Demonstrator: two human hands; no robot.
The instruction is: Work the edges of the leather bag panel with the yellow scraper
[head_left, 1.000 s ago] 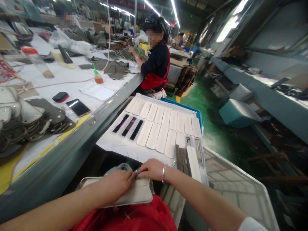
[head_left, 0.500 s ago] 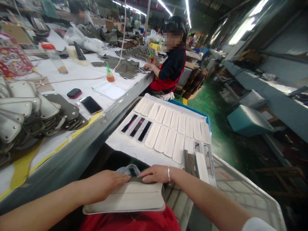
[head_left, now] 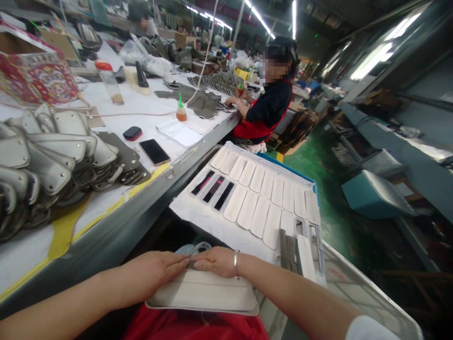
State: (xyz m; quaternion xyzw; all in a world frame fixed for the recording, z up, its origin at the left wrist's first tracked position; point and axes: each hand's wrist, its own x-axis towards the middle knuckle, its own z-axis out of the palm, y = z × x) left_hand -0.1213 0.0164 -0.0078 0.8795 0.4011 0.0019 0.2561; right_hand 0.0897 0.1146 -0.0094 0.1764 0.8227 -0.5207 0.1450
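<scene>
A cream folded panel (head_left: pixel 205 296), with rounded corners and a line running lengthwise, lies across the lap over a red apron (head_left: pixel 191 327). My left hand (head_left: pixel 155 268) is flat on its far left part, fingers stretched out and together, so it is open. From the other side my right hand (head_left: pixel 217 260), with a silver bracelet, lies on the far edge with fingers extended. The two hands' fingertips meet near the middle of that edge. A narrow strip of grey-brown material shows under the fingers; the rest of the edge is hidden.
Ahead is a white-lined board (head_left: pixel 212 226) with rows of cream pieces (head_left: pixel 247 210). Grey-brown strips (head_left: pixel 289 250) lie at its right. The left table holds stacked riveted pieces (head_left: pixel 46 160), a phone (head_left: pixel 155 151) and a green-tipped bottle (head_left: pixel 181 112). A co-worker (head_left: pixel 271 104) sits beyond.
My right hand has slid left along the panel's far edge until its fingertips meet those of my left hand. The surroundings have shifted right in the view.
</scene>
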